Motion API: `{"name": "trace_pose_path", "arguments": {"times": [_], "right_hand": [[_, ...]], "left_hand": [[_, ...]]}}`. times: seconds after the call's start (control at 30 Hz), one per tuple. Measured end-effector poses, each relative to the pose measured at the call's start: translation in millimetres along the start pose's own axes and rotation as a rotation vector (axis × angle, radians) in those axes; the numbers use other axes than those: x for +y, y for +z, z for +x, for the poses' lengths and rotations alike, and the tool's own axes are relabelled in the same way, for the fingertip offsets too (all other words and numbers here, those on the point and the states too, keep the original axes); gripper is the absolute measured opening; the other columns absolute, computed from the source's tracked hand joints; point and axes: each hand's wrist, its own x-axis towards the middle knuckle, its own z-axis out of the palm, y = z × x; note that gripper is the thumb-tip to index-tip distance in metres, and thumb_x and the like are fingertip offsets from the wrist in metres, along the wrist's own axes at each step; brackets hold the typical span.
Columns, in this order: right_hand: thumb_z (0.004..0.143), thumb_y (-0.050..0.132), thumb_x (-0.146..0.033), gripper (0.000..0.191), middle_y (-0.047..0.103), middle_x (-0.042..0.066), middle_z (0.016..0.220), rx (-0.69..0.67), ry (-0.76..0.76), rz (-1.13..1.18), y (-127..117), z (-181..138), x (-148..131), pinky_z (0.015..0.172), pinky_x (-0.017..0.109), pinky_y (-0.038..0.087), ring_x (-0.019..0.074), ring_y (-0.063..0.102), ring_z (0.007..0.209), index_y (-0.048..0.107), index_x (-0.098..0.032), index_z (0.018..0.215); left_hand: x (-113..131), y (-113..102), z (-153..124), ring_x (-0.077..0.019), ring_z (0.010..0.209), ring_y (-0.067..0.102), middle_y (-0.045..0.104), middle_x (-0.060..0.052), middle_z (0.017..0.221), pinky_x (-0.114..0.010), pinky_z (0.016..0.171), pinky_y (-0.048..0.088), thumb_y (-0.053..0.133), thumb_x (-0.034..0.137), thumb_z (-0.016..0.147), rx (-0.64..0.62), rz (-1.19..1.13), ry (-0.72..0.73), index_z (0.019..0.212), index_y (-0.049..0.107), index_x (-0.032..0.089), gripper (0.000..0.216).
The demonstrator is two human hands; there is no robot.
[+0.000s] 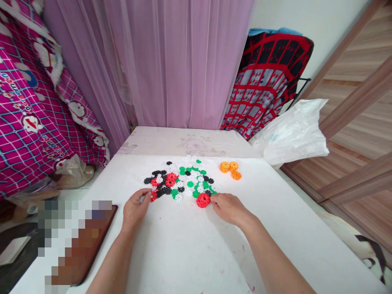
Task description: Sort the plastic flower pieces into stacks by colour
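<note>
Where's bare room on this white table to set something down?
Bare white tabletop: between the forearms, and right of the right hand, nearer than the round orange plastic discs. Crowded: between that hand and the left hand, and beyond: red, black, green and white plastic discs.

home room, lilac curtains [177, 65], pink cartoon-print cloth [39, 108], wood-grain panels [364, 118]

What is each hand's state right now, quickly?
Left hand: fingers curled at a red disc; grip cannot be told.
Right hand: fingers curled at the red stack; grip cannot be told.
</note>
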Motion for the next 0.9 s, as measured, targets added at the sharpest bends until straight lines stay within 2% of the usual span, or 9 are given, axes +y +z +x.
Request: {"name": "trace_pose_path", "arguments": {"times": [0.2,0.4,0.47,0.53,0.6,0.67,0.73,0.8,0.9], "right_hand": [[0.086,0.043,-0.013,0.027,0.073,0.007,0.095,0.015,0.021,0.002,-1,2,0,0.065,0.028,0.035,0.0228,0.066,0.09,0.068,-0.022,0.083],[0.087,0.043,-0.016,0.029,0.073,0.004,0.099,0.119,0.003,0.028,-25,22,-8,0.072,0.028,0.04,0.0217,0.065,0.094,0.071,-0.025,0.09],[0.088,0.045,-0.018,0.029,0.071,0.004,0.107,0.177,-0.108,0.052,-33,42,-21,0.081,0.028,0.043,0.0207,0.063,0.102,0.071,-0.025,0.1],[0.088,0.048,-0.02,0.035,0.063,0.005,0.126,0.242,-0.274,0.094,-34,66,-37,0.094,0.028,0.041,0.0194,0.057,0.116,0.064,-0.025,0.12],[0.088,0.051,-0.02,0.046,0.053,0.005,0.141,0.235,-0.439,0.09,-31,90,-53,0.103,0.029,0.037,0.019,0.049,0.128,0.056,-0.027,0.133],[0.087,0.054,-0.025,0.054,0.042,0.007,0.15,0.189,-0.514,0.045,-24,110,-66,0.107,0.035,0.036,0.0219,0.041,0.136,0.048,-0.027,0.141],[0.088,0.056,-0.031,0.055,0.039,0.007,0.153,0.15,-0.56,0.004,-17,124,-73,0.109,0.039,0.035,0.0244,0.037,0.139,0.047,-0.029,0.142],[0.089,0.055,-0.034,0.05,0.042,0.007,0.151,0.129,-0.601,-0.015,-10,131,-75,0.108,0.041,0.037,0.0254,0.039,0.137,0.051,-0.028,0.139],[0.09,0.055,-0.031,0.045,0.049,0.01,0.145,0.13,-0.637,0.006,-4,134,-63,0.107,0.04,0.039,0.0258,0.046,0.132,0.057,-0.024,0.134]], "left_hand": [[2,0,-1,-0.023,0.095,0.069,0.076,-0.002,0.096,-0.034,0.086,0.051,0.052,0.049,0.076,-0.005,-0.002,-0.006,0.089,0.071,0.026,0.033],[0,0,0,-0.0228,0.092,0.069,0.076,-0.001,0.094,-0.033,0.085,0.05,0.051,0.049,0.076,-0.01,0.019,0.0,0.09,0.071,0.027,0.033],[-1,0,0,-0.0228,0.092,0.069,0.076,-0.001,0.094,-0.034,0.085,0.05,0.051,0.05,0.077,-0.01,0.017,0.002,0.09,0.071,0.027,0.033],[-1,0,0,-0.0229,0.093,0.069,0.076,-0.002,0.095,-0.034,0.086,0.05,0.051,0.05,0.077,-0.009,0.015,0.006,0.089,0.071,0.026,0.033],[-1,0,0,-0.0229,0.095,0.069,0.076,-0.002,0.096,-0.034,0.086,0.051,0.051,0.049,0.077,-0.011,0.011,0.012,0.089,0.071,0.026,0.032],[-3,-1,1,-0.0227,0.095,0.069,0.076,-0.002,0.097,-0.034,0.087,0.051,0.051,0.048,0.079,-0.017,0.019,0.018,0.09,0.071,0.026,0.032],[-4,-1,2,-0.0227,0.094,0.069,0.076,-0.003,0.097,-0.034,0.087,0.052,0.05,0.047,0.08,-0.027,0.041,0.03,0.092,0.071,0.025,0.033],[-6,0,4,-0.0233,0.097,0.069,0.076,-0.004,0.1,-0.036,0.09,0.052,0.048,0.046,0.082,-0.028,0.082,0.068,0.097,0.071,0.024,0.034],[-7,3,3,-0.0268,0.117,0.061,0.07,-0.008,0.122,-0.045,0.104,0.044,0.046,0.041,0.086,-0.028,0.235,0.193,0.114,0.067,0.022,0.04]]}}
